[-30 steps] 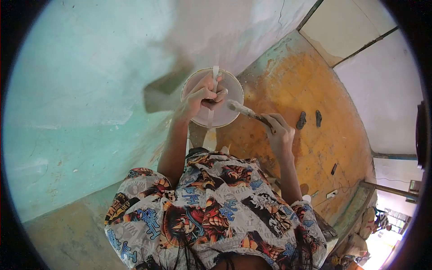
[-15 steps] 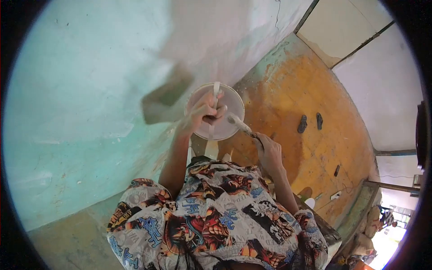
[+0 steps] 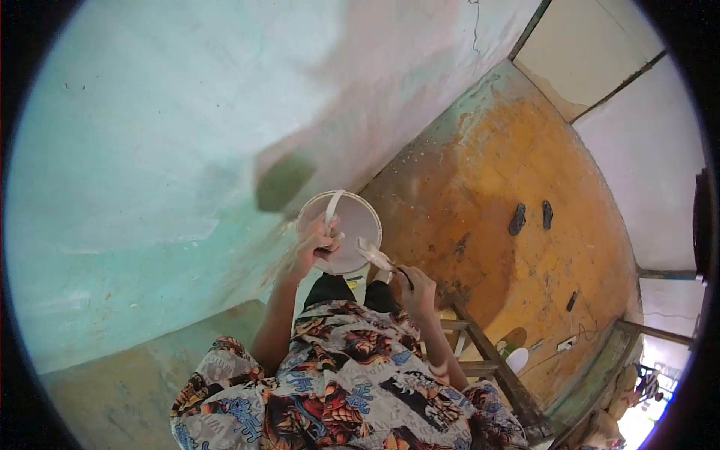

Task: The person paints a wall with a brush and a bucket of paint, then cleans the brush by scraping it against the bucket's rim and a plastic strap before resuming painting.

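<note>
My left hand (image 3: 318,244) is closed around the white strap handle (image 3: 332,205) of a round bucket (image 3: 367,214). The bucket hangs in front of my legs, close to the wall, with pale liquid (image 3: 352,232) inside. In my right hand (image 3: 418,291) is a paintbrush (image 3: 379,258), gripped by its dark handle. Its whitish, paint-covered head points up and left, over the bucket's near right rim.
A pale green and white wall (image 3: 187,150) rises on the left. Dark sandals (image 3: 517,219) lie on the worn orange floor (image 3: 555,165). A wooden frame (image 3: 487,352) stands at my right, beside a white round object (image 3: 517,359). Farther right is a power strip (image 3: 566,343).
The bucket and both hands have come down and left in the view, nearer my body. The brush has moved with them. More of the wooden frame now shows.
</note>
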The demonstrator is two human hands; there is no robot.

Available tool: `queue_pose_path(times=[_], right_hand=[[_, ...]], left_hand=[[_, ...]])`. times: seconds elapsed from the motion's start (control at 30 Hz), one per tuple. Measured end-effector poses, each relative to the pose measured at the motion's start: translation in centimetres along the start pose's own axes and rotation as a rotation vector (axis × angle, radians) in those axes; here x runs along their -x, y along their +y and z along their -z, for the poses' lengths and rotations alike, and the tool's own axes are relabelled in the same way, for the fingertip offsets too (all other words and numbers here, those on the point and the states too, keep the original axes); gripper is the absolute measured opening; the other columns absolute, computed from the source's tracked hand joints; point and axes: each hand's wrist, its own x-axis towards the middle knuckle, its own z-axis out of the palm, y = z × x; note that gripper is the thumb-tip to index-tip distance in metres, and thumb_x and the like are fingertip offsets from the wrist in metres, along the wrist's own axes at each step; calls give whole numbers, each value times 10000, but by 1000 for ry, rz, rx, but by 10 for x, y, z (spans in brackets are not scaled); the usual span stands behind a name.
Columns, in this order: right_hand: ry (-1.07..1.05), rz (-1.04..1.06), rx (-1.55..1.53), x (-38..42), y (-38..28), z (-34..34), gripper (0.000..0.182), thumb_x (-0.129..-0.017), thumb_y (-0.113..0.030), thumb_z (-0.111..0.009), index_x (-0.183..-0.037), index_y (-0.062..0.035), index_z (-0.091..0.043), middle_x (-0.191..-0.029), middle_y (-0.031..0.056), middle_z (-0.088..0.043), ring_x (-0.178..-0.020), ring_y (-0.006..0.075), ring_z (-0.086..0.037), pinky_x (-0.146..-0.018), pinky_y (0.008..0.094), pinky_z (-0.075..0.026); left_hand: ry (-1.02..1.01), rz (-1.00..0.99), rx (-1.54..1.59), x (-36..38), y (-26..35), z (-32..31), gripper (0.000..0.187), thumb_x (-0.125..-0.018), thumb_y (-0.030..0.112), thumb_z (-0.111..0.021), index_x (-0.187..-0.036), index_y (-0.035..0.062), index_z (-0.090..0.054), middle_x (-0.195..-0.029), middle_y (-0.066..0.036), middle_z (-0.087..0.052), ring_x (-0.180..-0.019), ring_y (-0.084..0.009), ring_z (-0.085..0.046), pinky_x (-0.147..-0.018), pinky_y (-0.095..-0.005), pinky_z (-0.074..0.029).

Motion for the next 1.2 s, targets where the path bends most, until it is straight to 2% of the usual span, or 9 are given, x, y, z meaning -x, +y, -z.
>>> queue_pose_path(times=[0.07,0.17,0.3,0.57,0.77,0.87,0.93,1.1,1.2], right_hand=[[9,81,38,-2,9,-3,154,-812,-95,-627,-947,-20,-621,-844,127,-639,-752,296,-624,-646,360,-497],[-25,129,53,-11,9,-1,177,-806,-84,-635,-969,-19,-614,-844,130,-644,-742,298,-632,-650,351,-501],[-111,-4,-130,-12,21,2,198,-807,-98,-641,-988,-26,-610,-875,129,-656,-789,284,-654,-688,329,-505],[-156,-93,-47,-5,23,23,223,-785,-121,-662,-984,-38,-605,-879,138,-667,-812,276,-662,-711,334,-508],[115,-100,-148,16,33,14,208,-770,-91,-664,-946,-19,-578,-850,138,-645,-784,297,-653,-687,346,-502],[178,-5,161,22,18,22,206,-779,-89,-659,-951,-18,-571,-849,144,-635,-785,298,-646,-697,343,-498],[197,-32,113,33,26,23,207,-785,-83,-651,-963,-15,-569,-856,147,-635,-772,286,-641,-693,344,-494],[318,-294,-107,53,47,11,178,-815,-86,-627,-969,-10,-579,-838,126,-640,-719,228,-630,-649,333,-481],[350,-401,-206,50,53,2,152,-829,-96,-624,-947,-5,-596,-801,109,-639,-710,173,-618,-641,306,-473]], left_hand=[[24,38,-3,4,4,0,326,-715,247,-493,-966,101,-345,-675,11,-336,-550,-77,-321,-499,-214,-225],[36,-33,99,4,-5,0,455,-737,237,-531,-1134,94,-358,-771,19,-313,-535,-75,-247,-480,-230,-213],[-52,3,114,2,-6,16,403,-743,237,-527,-1077,102,-348,-742,20,-314,-528,-80,-242,-481,-244,-203],[-85,68,24,-5,-5,-14,271,-745,209,-461,-962,124,-322,-668,7,-324,-552,-86,-303,-521,-225,-225],[-109,126,100,-21,-37,-21,307,-731,212,-525,-956,111,-342,-715,15,-322,-573,-96,-330,-503,-229,-256],[-217,199,28,-19,-29,-38,305,-739,211,-514,-965,111,-335,-729,5,-334,-600,-97,-351,-523,-224,-269],[-271,201,74,-16,-39,-47,338,-764,191,-481,-1049,95,-326,-772,-3,-377,-597,-69,-346,-495,-193,-251],[-148,345,158,-7,-53,-49,367,-786,169,-452,-1112,77,-313,-803,-8,-388,-594,-52,-327,-491,-171,-230],[-184,380,95,-10,-64,-32,297,-778,210,-473,-1002,97,-315,-722,13,-339,-612,-86,-339,-542,-231,-295]])
